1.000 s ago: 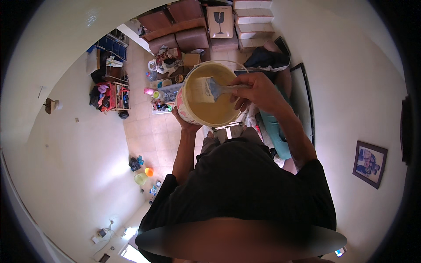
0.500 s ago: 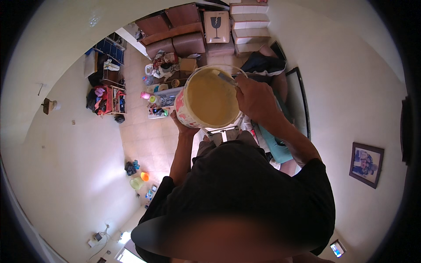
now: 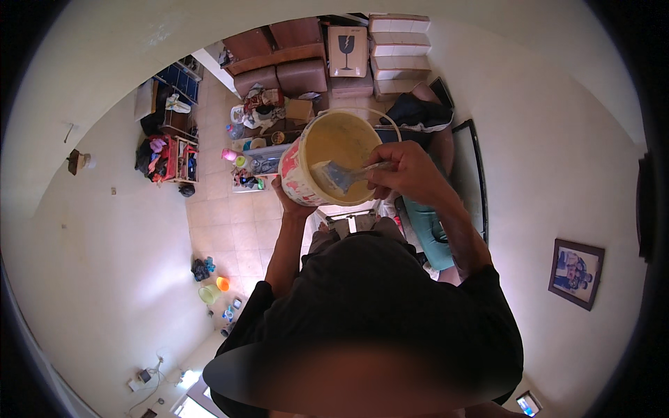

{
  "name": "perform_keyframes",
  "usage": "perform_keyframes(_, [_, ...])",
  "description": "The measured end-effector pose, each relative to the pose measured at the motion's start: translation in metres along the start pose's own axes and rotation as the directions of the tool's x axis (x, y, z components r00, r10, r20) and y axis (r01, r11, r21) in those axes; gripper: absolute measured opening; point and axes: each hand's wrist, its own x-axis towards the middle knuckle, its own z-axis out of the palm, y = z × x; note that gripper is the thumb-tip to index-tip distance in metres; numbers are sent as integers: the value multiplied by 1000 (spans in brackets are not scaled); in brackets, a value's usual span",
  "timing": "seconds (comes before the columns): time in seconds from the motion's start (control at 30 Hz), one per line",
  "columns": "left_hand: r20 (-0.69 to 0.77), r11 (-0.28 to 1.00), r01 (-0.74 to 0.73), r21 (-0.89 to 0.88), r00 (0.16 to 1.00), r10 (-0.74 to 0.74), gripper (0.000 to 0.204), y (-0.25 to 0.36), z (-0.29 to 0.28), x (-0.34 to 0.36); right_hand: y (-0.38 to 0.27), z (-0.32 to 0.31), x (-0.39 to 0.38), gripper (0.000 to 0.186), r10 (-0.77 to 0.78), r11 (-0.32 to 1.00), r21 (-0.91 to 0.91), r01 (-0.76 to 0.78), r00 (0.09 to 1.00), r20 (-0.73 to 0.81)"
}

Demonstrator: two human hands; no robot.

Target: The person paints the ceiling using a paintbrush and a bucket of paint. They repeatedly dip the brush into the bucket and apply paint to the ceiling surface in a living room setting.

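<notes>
My left hand (image 3: pixel 289 198) grips a white plastic bucket (image 3: pixel 296 177) at its lower left side, holding it up at mid view. Its wire handle loops over the right, and yellowish paint (image 3: pixel 341 136) is inside. Fingers of my right hand (image 3: pixel 401 167) are closed round the handle of a wide paintbrush (image 3: pixel 334 177); the bristle end is inside the bucket, over or in the paint, I cannot tell which. Beneath the bucket, my feet and legs stand on what looks like a stepladder (image 3: pixel 352 219) high above the tiled floor.
Below lie a cluttered low table (image 3: pixel 265 164), brown sofa (image 3: pixel 300 73), cardboard box (image 3: pixel 347 49) and tiled stairs (image 3: pixel 397 45). A green cushion (image 3: pixel 425 230) lies right, beside a framed picture (image 3: pixel 576 274) on the wall. At left are a clothes rack (image 3: pixel 178 157) and small buckets (image 3: pixel 209 294).
Half a second ago the brush was raised at the bucket's upper right rim; now it has swung down and leftward inside, with my right hand lower. The bucket sits slightly lower in view.
</notes>
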Motion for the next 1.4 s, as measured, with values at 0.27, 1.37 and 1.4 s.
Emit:
perform_keyframes(0.27, [3,999,-32,0,999,32,102,-5,-6,-4,20,-10,14,15,-60,945,311,101,989,-139])
perform_keyframes(1.37, [147,989,-73,125,988,54,96,13,17,33,18,3,42,33,-204,978,0,209,958,-200])
perform_keyframes(1.4, [146,990,-79,117,987,62,97,14,16,30,26,6,46,33,-195,979,18,202,962,-191])
